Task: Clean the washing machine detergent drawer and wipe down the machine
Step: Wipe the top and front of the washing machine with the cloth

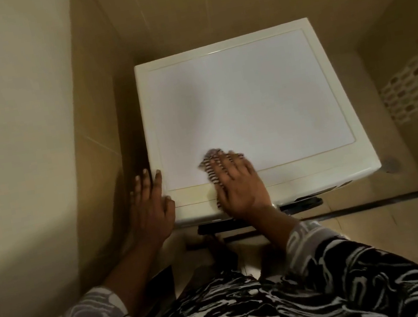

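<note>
Right hand [239,183] presses cloth [210,163] near machine [247,96] edge.

Cloth [208,166] atop washing machine [248,102], front left

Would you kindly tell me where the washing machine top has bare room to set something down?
The machine top is bare from the back wall to its right edge and near right corner. The near left corner is crowded: the right hand presses the striped cloth there, the left hand rests on the edge.
</note>
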